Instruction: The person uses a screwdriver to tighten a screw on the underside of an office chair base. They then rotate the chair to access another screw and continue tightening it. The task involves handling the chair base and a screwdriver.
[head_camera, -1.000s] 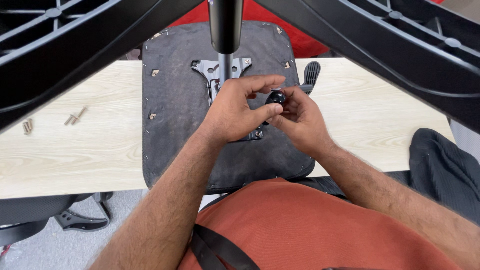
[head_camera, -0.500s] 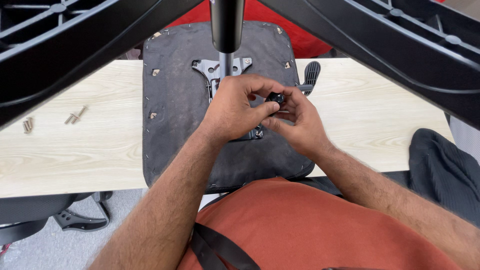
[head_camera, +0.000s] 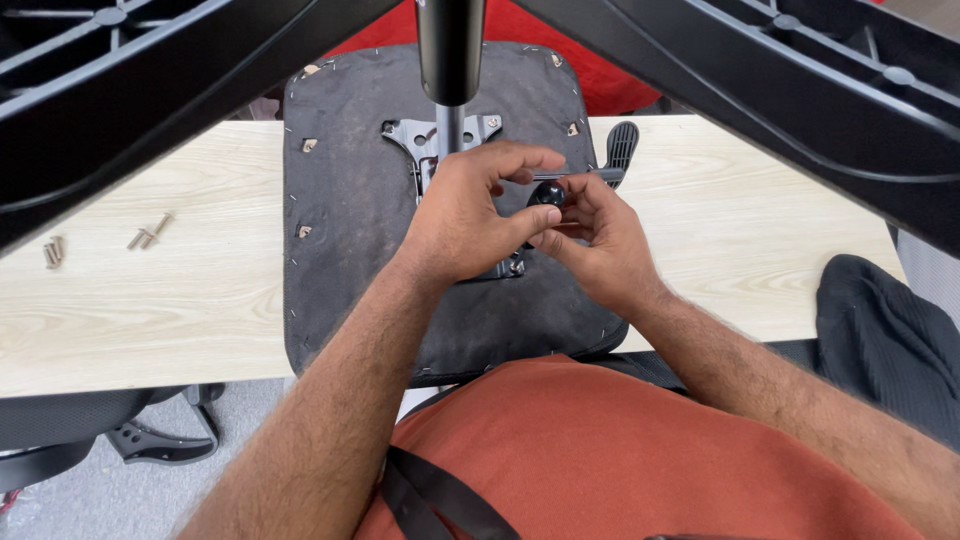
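Observation:
An upturned office chair seat (head_camera: 350, 180) lies on a light wooden table (head_camera: 150, 290), its dark fabric underside facing up. A black metal mounting plate (head_camera: 415, 135) is fixed at its middle, with the gas column (head_camera: 450, 50) rising toward me. My left hand (head_camera: 465, 215) and my right hand (head_camera: 600, 235) meet over the plate. Both pinch a small round black knob (head_camera: 547, 193) between thumb and fingers. A black lever handle (head_camera: 622, 145) sticks out to the right of the plate.
Black plastic legs of the chair base (head_camera: 170, 90) spread across the top of the view. Several loose screws (head_camera: 148, 232) lie on the table at left. A dark cloth (head_camera: 885, 330) hangs at the right edge. Another black chair part (head_camera: 160, 445) sits on the floor at lower left.
Both hands stay on the knob over the plate; the fingers have shifted slightly around it. Nothing else has moved.

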